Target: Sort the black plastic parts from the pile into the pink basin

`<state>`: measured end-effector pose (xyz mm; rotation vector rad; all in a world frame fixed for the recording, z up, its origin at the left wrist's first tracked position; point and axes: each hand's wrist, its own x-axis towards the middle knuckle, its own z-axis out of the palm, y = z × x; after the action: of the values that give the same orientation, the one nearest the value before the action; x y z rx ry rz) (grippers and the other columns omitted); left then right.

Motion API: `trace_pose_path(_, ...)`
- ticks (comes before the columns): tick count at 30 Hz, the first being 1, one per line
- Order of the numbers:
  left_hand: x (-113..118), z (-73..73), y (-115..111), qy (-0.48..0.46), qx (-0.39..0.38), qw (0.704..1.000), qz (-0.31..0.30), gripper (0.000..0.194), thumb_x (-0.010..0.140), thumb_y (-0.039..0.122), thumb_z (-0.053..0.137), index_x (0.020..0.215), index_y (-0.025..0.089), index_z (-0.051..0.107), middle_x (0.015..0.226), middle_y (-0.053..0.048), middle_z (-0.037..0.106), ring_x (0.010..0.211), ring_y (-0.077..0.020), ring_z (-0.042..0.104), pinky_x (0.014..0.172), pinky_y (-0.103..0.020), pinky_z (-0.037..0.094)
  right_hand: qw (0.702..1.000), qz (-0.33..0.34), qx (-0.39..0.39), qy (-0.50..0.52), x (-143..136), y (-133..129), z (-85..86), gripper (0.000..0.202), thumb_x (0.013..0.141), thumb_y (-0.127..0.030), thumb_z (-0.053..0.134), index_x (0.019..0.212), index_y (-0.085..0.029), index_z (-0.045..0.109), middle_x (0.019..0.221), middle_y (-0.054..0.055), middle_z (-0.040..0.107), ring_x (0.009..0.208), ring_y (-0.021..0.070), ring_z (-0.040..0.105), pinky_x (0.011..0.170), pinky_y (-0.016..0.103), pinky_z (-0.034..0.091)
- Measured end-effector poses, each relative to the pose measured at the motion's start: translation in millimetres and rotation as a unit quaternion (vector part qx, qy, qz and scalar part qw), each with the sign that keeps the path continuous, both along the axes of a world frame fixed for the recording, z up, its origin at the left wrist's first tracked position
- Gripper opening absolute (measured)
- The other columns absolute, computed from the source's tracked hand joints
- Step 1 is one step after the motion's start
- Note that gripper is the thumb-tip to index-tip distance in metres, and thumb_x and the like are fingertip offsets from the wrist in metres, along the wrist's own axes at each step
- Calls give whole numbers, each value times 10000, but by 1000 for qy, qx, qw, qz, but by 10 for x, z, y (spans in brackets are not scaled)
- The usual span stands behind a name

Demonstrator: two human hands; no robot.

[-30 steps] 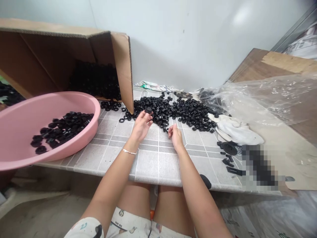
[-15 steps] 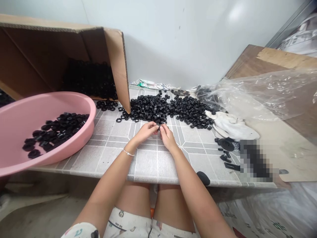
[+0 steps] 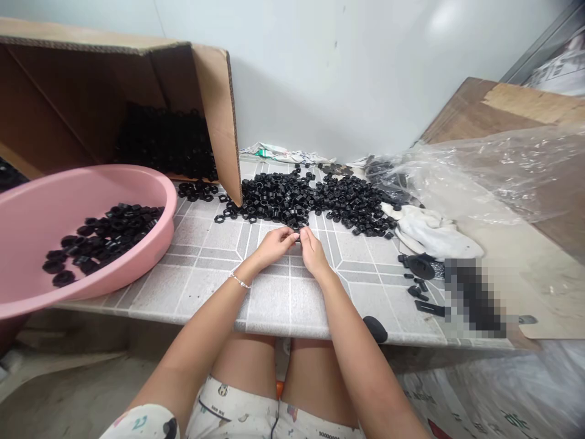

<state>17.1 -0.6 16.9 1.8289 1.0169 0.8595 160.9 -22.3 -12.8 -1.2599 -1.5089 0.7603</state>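
My left hand [image 3: 276, 245] and my right hand [image 3: 312, 252] meet over the tiled-pattern tabletop [image 3: 269, 299]. Between their fingertips they pinch a small black part [image 3: 298, 236], mostly covered by the fingers; its exact shape is hard to make out. Just beyond the hands lies a heap of black ring-shaped nuts [image 3: 283, 195]. To its right spreads a second heap of small black pieces [image 3: 354, 204]. A pink basin [image 3: 155, 256] at the left holds several black nut-like pieces [image 3: 105, 238].
A cardboard box [image 3: 219, 116] lies on its side behind the basin, with many black rings [image 3: 169, 143] inside. On the right are a white cloth [image 3: 439, 235], clear plastic sheeting [image 3: 484, 171], a black disc [image 3: 420, 266] and a round black object [image 3: 375, 329] at the table edge.
Both hands have shifted slightly right and nearer to me, their fingertips still together around the small black part. The camera view has moved slightly; the heaps look unchanged.
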Motion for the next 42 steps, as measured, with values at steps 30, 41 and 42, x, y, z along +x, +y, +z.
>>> trace_pose_path(30,-1135,575,156,-739,43,652,167,279,931,426,483,841,245,676,825,21,726,811,-74,663,768,-152,482,989,41,-97,100,-17,66,-116,607,842,-732,278,826,-207,582,648,-10,489,525,122,443,532,270,376)
trace_pose_path(41,-284,164,186,-311,-89,945,52,267,848,398,579,981,184,669,922,-55,653,855,-154,620,780,-295,516,954,-289,65,-33,246,170,-45,242,834,-280,415,953,-195,608,1048,98,509,1009,225,515,904,386,411)
trace_pose_path(42,-150,70,157,-207,-52,976,48,220,825,328,612,983,188,672,994,-61,637,927,-170,608,846,-324,507,947,-314,54,-42,294,184,-70,261,820,-253,409,987,-196,602,1076,107,511,1041,237,507,921,401,399)
